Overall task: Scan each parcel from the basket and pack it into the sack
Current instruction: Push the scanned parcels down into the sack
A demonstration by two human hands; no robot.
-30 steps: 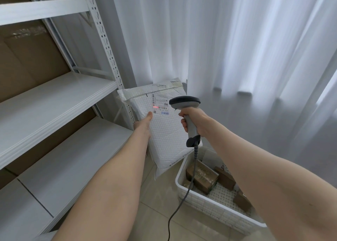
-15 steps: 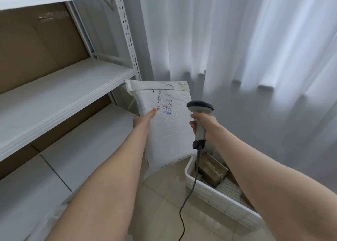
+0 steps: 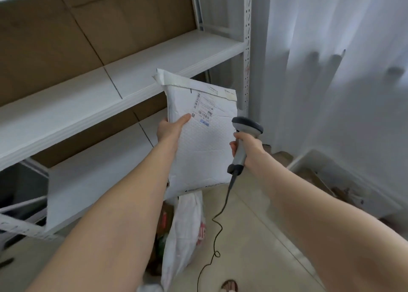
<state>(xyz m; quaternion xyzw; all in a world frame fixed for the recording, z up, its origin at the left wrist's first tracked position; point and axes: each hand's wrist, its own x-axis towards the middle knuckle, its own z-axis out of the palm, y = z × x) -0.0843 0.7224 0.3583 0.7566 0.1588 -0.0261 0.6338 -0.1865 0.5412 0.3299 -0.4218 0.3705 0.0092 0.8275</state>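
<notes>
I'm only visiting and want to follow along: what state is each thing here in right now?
parcel: flap closed, held up, label facing the camera.
left hand: grips the parcel's left edge.
scanner: held beside the parcel, no red light on the label.
right hand: wrapped round the scanner's handle.
sack: lying on the floor below the parcel, mouth unclear.
basket: at right, blurred, brown boxes inside.

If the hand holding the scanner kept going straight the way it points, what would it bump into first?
Probably the white parcel held by the left hand: the right hand, gripping the scanner, points up and left toward it. Depth is unclear, so it might miss.
</notes>
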